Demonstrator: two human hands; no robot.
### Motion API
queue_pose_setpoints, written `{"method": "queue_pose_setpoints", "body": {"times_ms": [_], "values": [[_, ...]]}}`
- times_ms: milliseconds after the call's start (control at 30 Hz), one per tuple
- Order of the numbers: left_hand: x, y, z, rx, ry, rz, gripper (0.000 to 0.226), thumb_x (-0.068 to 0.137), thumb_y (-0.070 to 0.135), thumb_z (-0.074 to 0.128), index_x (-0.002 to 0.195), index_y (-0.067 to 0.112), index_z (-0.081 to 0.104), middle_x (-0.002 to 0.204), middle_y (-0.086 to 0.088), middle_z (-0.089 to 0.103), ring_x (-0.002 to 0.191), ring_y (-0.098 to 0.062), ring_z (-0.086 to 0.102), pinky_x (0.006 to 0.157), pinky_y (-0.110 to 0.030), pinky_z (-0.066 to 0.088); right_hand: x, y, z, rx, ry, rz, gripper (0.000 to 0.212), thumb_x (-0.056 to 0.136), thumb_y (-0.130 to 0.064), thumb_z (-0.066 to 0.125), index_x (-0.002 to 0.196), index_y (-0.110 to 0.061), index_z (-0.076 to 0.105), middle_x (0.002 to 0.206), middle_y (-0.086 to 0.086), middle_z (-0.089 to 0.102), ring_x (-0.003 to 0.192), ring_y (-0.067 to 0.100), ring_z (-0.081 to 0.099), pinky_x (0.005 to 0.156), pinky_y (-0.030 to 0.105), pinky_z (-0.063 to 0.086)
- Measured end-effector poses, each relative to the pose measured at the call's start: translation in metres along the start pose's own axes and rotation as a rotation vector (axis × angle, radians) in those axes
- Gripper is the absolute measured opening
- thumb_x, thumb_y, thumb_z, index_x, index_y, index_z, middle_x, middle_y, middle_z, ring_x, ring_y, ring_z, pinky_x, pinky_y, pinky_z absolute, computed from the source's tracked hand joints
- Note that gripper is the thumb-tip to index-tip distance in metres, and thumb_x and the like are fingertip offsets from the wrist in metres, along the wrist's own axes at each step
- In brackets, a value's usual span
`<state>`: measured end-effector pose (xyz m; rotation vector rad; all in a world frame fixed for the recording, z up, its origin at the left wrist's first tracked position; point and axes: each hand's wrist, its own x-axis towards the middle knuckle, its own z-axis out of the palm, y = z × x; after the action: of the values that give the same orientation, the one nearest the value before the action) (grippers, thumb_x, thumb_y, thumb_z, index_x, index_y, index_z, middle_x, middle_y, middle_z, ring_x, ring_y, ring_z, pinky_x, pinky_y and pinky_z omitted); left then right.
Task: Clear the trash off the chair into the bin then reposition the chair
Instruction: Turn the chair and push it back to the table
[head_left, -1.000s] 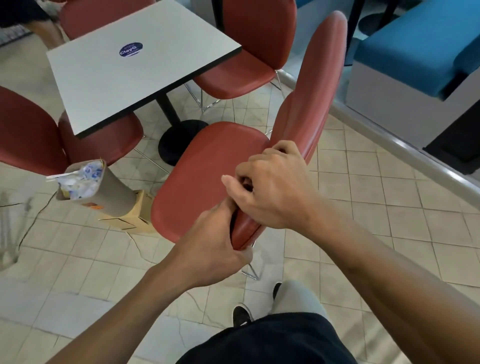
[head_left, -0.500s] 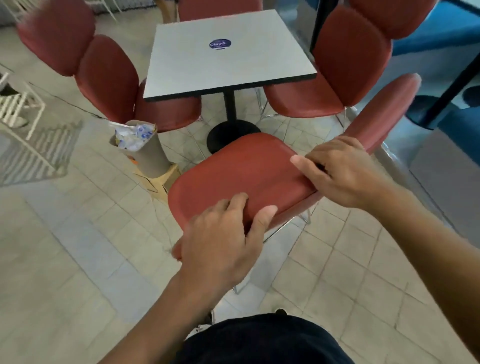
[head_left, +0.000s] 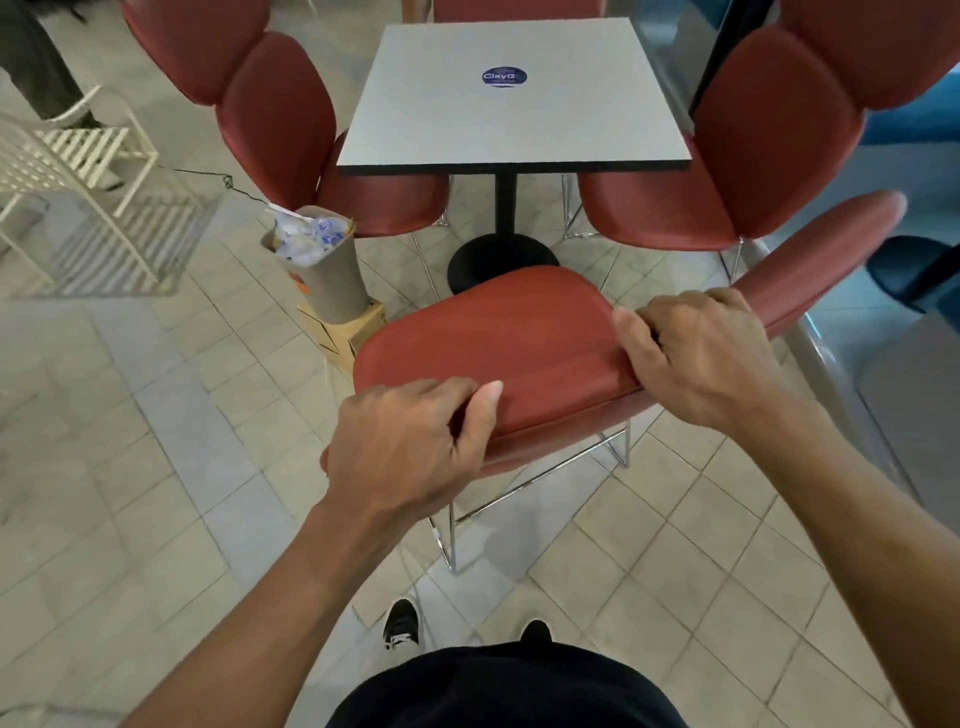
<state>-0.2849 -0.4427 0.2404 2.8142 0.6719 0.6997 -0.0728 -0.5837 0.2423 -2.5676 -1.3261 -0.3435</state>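
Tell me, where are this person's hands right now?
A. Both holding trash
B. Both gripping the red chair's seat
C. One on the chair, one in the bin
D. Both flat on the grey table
B: the left hand and right hand each curl over an edge of the red chair, away from the bin and the table.

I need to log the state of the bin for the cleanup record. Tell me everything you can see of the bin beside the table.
The bin is a tall, plain grey-brown container that looks like plastic, narrowing toward its base. It is lidless, leans slightly and is filled to the rim with white and blue crumpled trash. It rests on a small cardboard box on the tiled floor, left of the table's black pedestal. Neither hand touches it.
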Motion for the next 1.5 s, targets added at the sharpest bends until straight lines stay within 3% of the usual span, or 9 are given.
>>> {"method": "queue_pose_setpoints", "body": {"times_ms": [100,267,400,633,800,933,1200,1367,1500], "values": [[-0.003,-0.014,-0.003,-0.05,0.014,0.064,0.05,0.099,0.047,0.031,0.078,0.024,0.07,0.055,0.007,0.061,0.048,-0.015,0.054,0.046,-0.031,0.043,-0.007,-0.013,0.001,0.021,0.035,0.025,0.05,0.096,-0.04,0.026,0.048,-0.024,0.024,0.053,-0.009,0.036,0.06,0.019,0.045,0.089,0.04,0.038],[-0.01,-0.043,-0.013,-0.084,0.052,0.165,0.046,0.099,0.04,0.035,0.083,0.022,0.074,0.064,0.008,0.068,0.051,-0.014,0.059,0.048,-0.026,0.043,-0.021,-0.038,-0.001,-0.005,0.011,0.03,0.048,0.094,-0.045,0.023,0.051,-0.024,0.031,0.054,-0.01,0.036,0.062,0.017,0.043,0.09,0.039,0.037],[-0.012,-0.066,-0.021,-0.084,0.03,0.202,0.048,0.098,0.038,0.033,0.086,0.02,0.076,0.068,0.006,0.071,0.052,-0.015,0.06,0.049,-0.025,0.044,-0.03,-0.062,-0.001,-0.005,0.055,0.047,0.047,0.094,-0.045,0.025,0.056,-0.023,0.04,0.063,-0.004,0.057,0.066,0.022,0.054,0.087,0.041,0.039],[-0.012,-0.032,-0.023,0.105,-0.006,-0.133,0.043,0.093,0.038,0.031,0.061,0.019,0.051,0.056,0.005,0.049,0.05,-0.022,0.047,0.052,-0.03,0.039,-0.03,-0.117,0.004,0.054,0.098,-0.029,0.047,0.095,-0.043,0.035,0.061,-0.02,0.06,0.061,-0.003,0.059,0.058,0.025,0.059,0.069,0.038,0.046],[-0.003,0.011,-0.001,0.126,0.067,-0.056,0.038,0.093,0.032,0.038,0.065,0.02,0.06,0.06,0.003,0.06,0.054,-0.022,0.055,0.06,-0.032,0.038,-0.032,-0.097,0.001,0.076,0.075,0.007,0.051,0.097,-0.047,0.032,0.06,-0.02,0.054,0.061,-0.004,0.06,0.063,0.024,0.06,0.073,0.035,0.042],[0.001,0.0,0.002,0.176,0.101,0.024,0.042,0.093,0.031,0.039,0.059,0.018,0.06,0.053,0.002,0.059,0.048,-0.019,0.053,0.056,-0.029,0.031,-0.032,-0.075,-0.002,-0.004,-0.006,0.044,0.062,0.094,-0.06,0.024,0.073,-0.024,0.069,0.075,-0.007,0.069,0.078,0.019,0.065,0.088,0.037,0.041],[0.022,-0.03,0.006,0.131,0.253,0.137,0.04,0.086,0.025,0.047,0.047,0.018,0.049,0.044,0.002,0.05,0.041,-0.02,0.047,0.05,-0.028,0.034,-0.011,-0.089,0.004,0.057,-0.047,0.102,0.062,0.09,-0.065,0.023,0.078,-0.026,0.07,0.079,-0.008,0.069,0.084,0.017,0.063,0.093,0.034,0.039],[0.052,-0.052,0.013,0.153,0.239,0.121,0.038,0.085,0.026,0.049,0.048,0.018,0.048,0.044,0.002,0.05,0.043,-0.021,0.048,0.052,-0.028,0.031,0.017,-0.095,0.011,0.086,-0.014,0.114,0.061,0.089,-0.066,0.026,0.075,-0.027,0.071,0.073,-0.008,0.068,0.077,0.016,0.063,0.087,0.033,0.041],[0.067,-0.068,0.02,0.156,0.215,0.086,0.038,0.086,0.027,0.044,0.053,0.015,0.059,0.048,0.002,0.056,0.047,-0.021,0.053,0.052,-0.03,0.037,0.029,-0.081,0.019,0.07,0.096,0.175,0.059,0.091,-0.063,0.035,0.066,-0.022,0.069,0.062,-0.007,0.064,0.063,0.015,0.06,0.081,0.034,0.044]]}}
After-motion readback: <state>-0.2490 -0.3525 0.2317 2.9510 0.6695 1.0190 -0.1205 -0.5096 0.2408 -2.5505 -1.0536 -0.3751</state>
